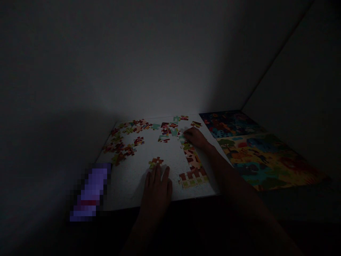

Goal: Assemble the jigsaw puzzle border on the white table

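The joined puzzle strip [193, 160] lies toward four o'clock on the white surface [125, 192]. At its twelve o'clock end sits the right hand [194, 137], grip narrow; whether it pinches a piece I cannot tell. The left hand [157, 183], at six o'clock, spreads its fingers, tips at a loose piece [156, 162]. Scattered pieces [121, 145] lie from nine to eleven, assembled pictures [262, 156] at three.

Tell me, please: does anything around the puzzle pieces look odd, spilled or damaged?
Yes: a slanted purple patch at the left edge of the flat white surface; it looks pixelated and hides what is there. The loose multicoloured puzzle pieces are scattered, which seems ordinary. The picture is dim, but I see no spill or damage.
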### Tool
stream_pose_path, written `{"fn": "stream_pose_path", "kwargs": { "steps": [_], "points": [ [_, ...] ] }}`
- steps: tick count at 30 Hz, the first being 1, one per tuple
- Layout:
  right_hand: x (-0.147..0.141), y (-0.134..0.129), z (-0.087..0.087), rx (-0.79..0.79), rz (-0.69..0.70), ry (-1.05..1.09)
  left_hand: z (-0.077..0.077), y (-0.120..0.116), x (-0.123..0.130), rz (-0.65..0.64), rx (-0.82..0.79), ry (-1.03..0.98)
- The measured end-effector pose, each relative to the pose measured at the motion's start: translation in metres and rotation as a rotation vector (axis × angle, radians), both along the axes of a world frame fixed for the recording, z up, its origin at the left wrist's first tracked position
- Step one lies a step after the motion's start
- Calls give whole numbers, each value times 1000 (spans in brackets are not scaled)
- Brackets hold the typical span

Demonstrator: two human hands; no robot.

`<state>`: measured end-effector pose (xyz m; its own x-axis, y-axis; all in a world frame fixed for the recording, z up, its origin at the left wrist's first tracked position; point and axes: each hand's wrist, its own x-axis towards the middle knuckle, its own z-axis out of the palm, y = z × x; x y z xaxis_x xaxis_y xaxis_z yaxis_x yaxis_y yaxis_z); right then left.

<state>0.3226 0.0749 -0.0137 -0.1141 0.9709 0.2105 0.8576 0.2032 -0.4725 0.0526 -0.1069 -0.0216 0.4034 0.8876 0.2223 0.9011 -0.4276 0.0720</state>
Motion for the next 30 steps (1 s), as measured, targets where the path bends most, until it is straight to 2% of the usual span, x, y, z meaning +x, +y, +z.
{"fn": "stream_pose_path", "kwargs": {
  "steps": [6,16,21,25,30],
  "points": [
    [0,0,2,-12,3,-4,-1,-13,2,-17,44,15],
    [2,2,-2,10,19,4,-10,-36,14,-19,63,-71],
    [3,2,-4,24,19,9,-1,-44,15,-46,58,-110],
    [2,2,-2,7,10,14,16,-33,1,-121,20,-117],
    [2,3,-4,20,3,-1,28,6,-30,-98,-37,-111]
  ]
}}
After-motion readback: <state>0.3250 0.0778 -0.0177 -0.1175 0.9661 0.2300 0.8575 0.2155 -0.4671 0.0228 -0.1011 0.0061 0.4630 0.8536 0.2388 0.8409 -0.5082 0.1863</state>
